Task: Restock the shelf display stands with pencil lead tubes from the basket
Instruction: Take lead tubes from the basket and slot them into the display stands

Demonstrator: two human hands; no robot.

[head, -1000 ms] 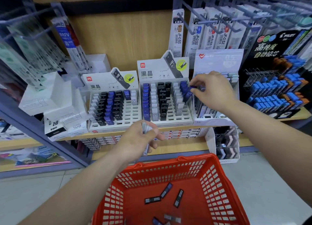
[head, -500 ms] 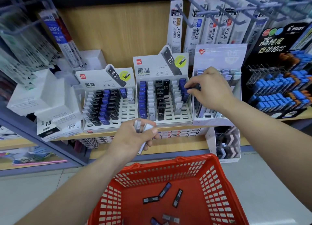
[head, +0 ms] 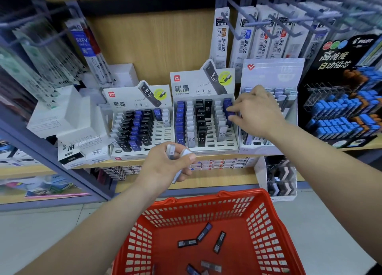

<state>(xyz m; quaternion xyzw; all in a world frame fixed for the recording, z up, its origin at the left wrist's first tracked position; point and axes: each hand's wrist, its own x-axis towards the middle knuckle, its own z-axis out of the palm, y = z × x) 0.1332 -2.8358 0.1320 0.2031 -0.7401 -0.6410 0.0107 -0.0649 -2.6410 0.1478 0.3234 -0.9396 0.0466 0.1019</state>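
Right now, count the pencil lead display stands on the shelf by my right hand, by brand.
Deli stands: 2
White heart-logo stand: 1
Black Pilot stand: 1
Total: 4

Your right grip (head: 256, 111) reaches to the middle display stand (head: 206, 149) on the shelf (head: 132, 161) and pinches a blue tube (head: 230, 115) in its rightmost column, between thumb and forefinger. Your left grip (head: 165, 167) hangs just before the stand's front edge, curled round a few pale tubes (head: 171, 151). Below, the red basket (head: 266, 219) holds several loose tubes (head: 219, 241) scattered on its floor.
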